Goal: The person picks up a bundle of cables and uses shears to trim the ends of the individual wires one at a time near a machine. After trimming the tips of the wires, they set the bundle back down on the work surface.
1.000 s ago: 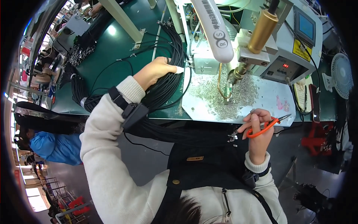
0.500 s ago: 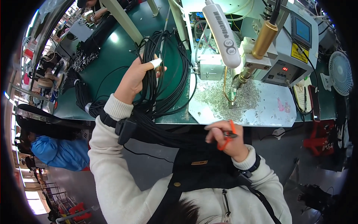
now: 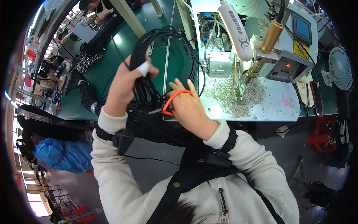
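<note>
Here, yellow label (image 3: 300,49) on machine (image 3: 294,44) at upper right, my left hand (image 3: 125,86) clenching cables (image 3: 149,74), my right hand (image 3: 188,108) gripping orange snips (image 3: 172,100) at the bundle.

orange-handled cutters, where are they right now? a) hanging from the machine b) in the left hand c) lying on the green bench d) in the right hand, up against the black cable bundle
d: the right hand has its fingers through the orange-handled cutters, whose tip meets the black cable bundle that the left hand grips above the green bench.
</note>
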### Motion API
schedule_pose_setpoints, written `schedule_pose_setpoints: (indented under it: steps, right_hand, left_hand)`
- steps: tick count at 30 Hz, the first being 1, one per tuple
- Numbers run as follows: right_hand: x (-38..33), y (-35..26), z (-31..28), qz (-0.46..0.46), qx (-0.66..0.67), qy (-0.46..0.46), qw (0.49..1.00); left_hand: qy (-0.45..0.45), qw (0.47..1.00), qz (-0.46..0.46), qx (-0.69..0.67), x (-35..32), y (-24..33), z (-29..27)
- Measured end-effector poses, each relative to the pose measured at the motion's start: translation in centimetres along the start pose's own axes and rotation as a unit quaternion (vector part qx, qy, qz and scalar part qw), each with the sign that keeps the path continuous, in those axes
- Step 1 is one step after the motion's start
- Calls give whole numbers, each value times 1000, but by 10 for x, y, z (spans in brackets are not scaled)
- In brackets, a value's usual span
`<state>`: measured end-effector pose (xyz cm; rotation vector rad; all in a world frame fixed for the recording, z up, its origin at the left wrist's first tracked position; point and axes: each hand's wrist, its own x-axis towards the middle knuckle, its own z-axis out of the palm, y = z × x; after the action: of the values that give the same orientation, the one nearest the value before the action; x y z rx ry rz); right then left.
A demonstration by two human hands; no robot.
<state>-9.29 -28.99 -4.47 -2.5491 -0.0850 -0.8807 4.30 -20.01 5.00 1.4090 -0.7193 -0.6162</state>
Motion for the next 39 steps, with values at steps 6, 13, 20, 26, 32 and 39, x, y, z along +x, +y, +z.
schedule_pose_setpoints:
  steps: [6, 13, 20, 26, 32, 39]
  right_hand:
    - [3, 3, 20, 31, 44, 55, 997]
    - [-8, 15, 38, 109, 142, 18, 984]
    - [-3, 14, 39, 122, 95, 48, 987]
    - [-1, 8, 38, 134, 104, 57, 984]
    - [-3, 8, 40, 102, 113, 71, 986]
    - [10, -74, -9, 6, 341, -6, 940]
  left_hand:
    - [-172, 951, -51, -251, -33, 16, -41]
    - [-15, 933, 176, -312, -91, 81, -170]
    - [122, 920, 164, -335, -108, 112, -270]
    - [259, 886, 195, -332, -170, 64, -390]
    - [175, 867, 109, -454, -174, -5, -251]
    - [103, 879, 115, -452, -161, -36, -47]
